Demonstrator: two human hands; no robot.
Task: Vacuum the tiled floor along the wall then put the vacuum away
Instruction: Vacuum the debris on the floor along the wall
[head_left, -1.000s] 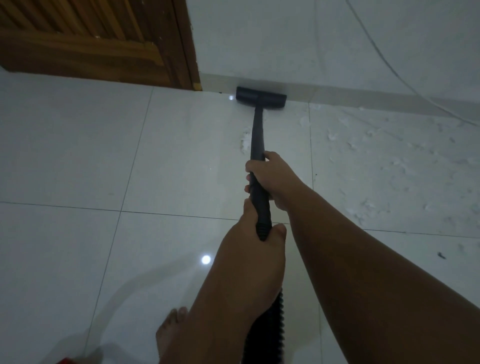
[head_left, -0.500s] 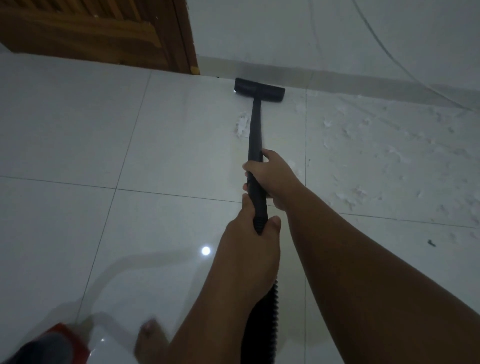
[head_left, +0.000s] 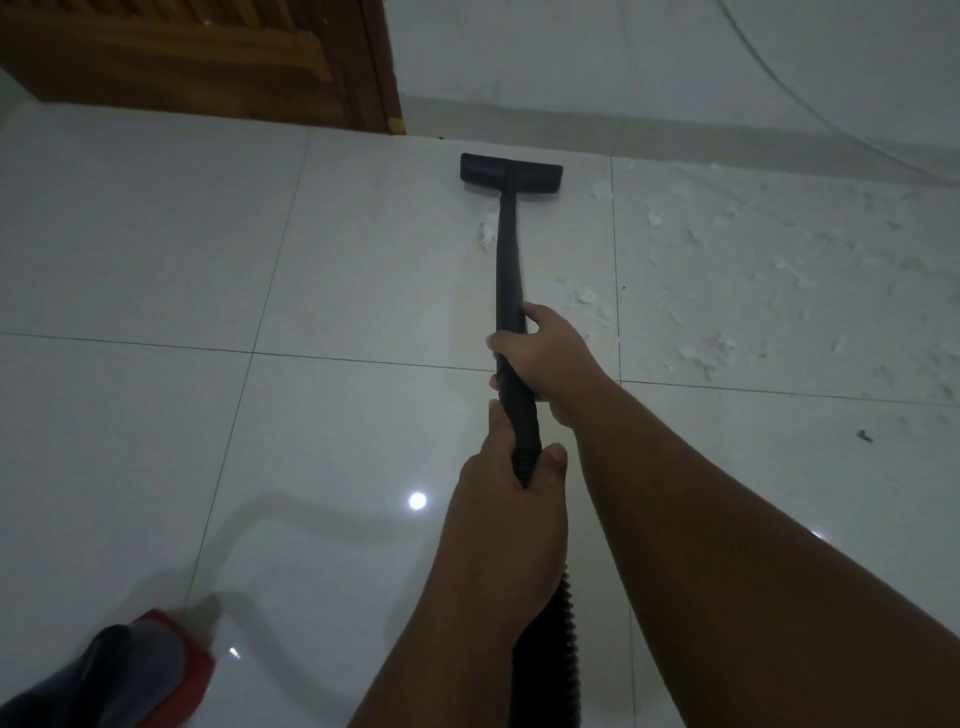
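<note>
Step in hand: vacuuming, floor pass near the wall. Putting the vacuum away has not begun.

Wand (head_left: 508, 270): black, runs from the hands forward to the head (head_left: 511, 174). Head lies flat on the floor (head_left: 156, 249), near the skirting but apart from it, a strip of bare tile between. It sits just right of the door (head_left: 208, 62) corner.

Right hand (head_left: 550, 358): forward grip, fingers clamped round the wand at mid-length. Left hand (head_left: 511, 525): rear grip, fingers closed round the end of the wand where the ribbed hose (head_left: 548, 649) joins; thumb and forefinger on either side of the collar. Hose drops away under the left forearm and out of frame.

Debris (head_left: 727, 270): white flakes scattered over the tile to the right of the head, thick toward the wall and spreading well to the right. One clump lies just left of the wand, below the head. Tiles to the left look clean. A small dark speck lies apart, far right.

Canister (head_left: 150, 670): red and dark body at lower left, blurred; details cannot be told. A thin cable (head_left: 769, 67) runs down the wall (head_left: 623, 52) at upper right.

Judgement: most of the dirty patch is untouched, so the task is early. Next move likely calls for shifting the head rightward onto the flakes, keeping it flat, working in overlapping strokes along the skirting, and catching the clump by the wand.
</note>
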